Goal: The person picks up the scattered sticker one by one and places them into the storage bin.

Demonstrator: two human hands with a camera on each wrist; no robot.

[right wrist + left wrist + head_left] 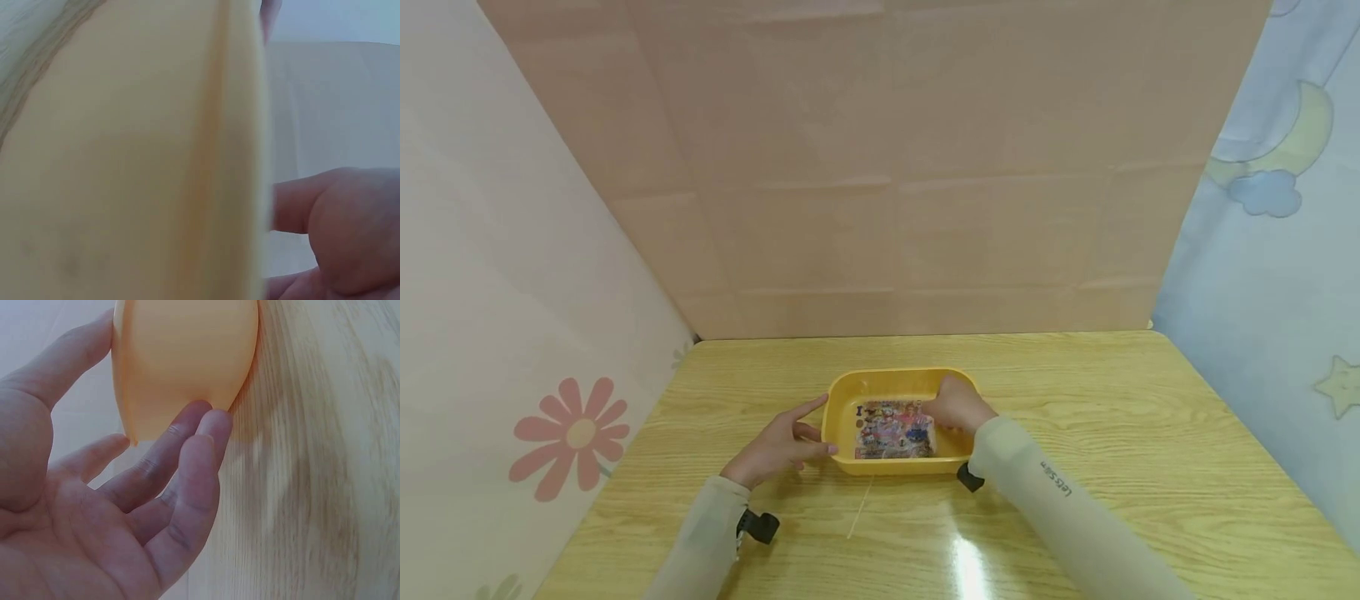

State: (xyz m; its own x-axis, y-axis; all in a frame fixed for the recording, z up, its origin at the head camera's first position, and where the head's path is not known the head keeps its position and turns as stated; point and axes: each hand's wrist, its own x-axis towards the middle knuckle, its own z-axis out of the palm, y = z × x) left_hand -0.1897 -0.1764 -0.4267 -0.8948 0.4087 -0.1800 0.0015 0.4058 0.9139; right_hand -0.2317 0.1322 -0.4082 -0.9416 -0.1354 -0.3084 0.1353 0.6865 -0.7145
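Note:
A yellow plastic tray (895, 468) with raised sides stands on the table. Flat inside it lies a glossy sheet (887, 429), covered in small colourful cartoon pictures. My left hand (782, 446) is at the tray's left end, thumb and forefinger spread along the rim. In the left wrist view, relaxed fingers (200, 469) touch the outer wall. My right hand (958, 404) reaches over the tray's right side, at the sheet's right edge. Its fingertips are mostly hidden, and I cannot tell whether they pinch the sheet. The tray's wall hides much of that hand in the right wrist view.
The wood-grain table (1112, 433) extends to both sides of the tray. A thin pale strand (860, 507) lies in front of it. A plain beige sheet (895, 208) hangs behind, with patterned cloths at left and right. Each wrist wears a black strap.

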